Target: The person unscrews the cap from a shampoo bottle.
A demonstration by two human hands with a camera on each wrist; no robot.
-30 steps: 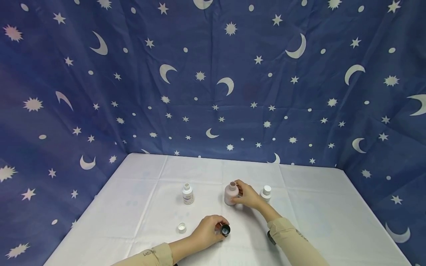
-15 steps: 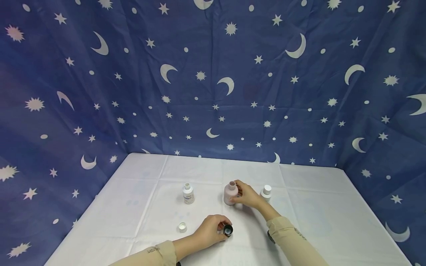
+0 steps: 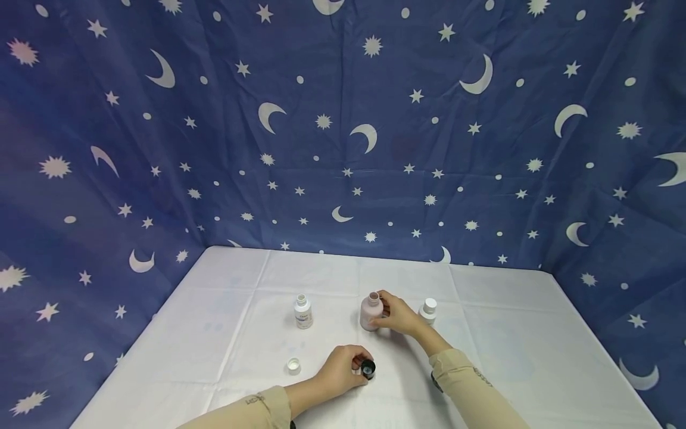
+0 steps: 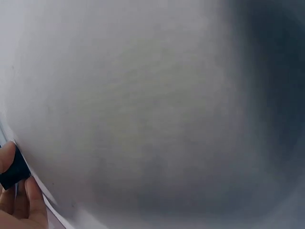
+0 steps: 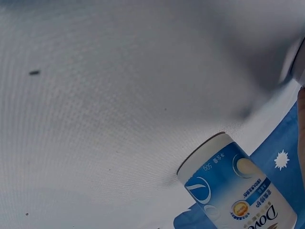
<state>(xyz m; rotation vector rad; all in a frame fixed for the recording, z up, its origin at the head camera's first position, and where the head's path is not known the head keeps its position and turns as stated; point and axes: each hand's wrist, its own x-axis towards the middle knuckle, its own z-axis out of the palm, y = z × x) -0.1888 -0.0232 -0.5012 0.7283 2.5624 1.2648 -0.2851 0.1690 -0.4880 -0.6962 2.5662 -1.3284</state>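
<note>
My left hand (image 3: 339,370) pinches a small black bottle cap (image 3: 368,369), its hollow side turned up toward the head camera. In the left wrist view that black cap (image 4: 15,169) sits between thumb and fingers at the lower left edge. Farther forward, my right hand (image 3: 398,316) grips a pinkish bottle (image 3: 370,314) from its right side. This bottle stands upright with its mouth uncovered. Only a sliver of the gripped bottle (image 5: 299,67) shows in the right wrist view.
An uncapped white bottle (image 3: 303,313) stands to the left, with a loose white cap (image 3: 293,366) nearer on the white tablecloth (image 3: 241,333). Partly behind the right hand is a white-capped bottle (image 3: 429,310). A Dove bottle (image 5: 238,188) with a blue label fills the right wrist view's lower right.
My left hand has shifted slightly to the right with the black cap, nearer below the pinkish bottle. The right hand and its bottle have stayed almost where they were.
</note>
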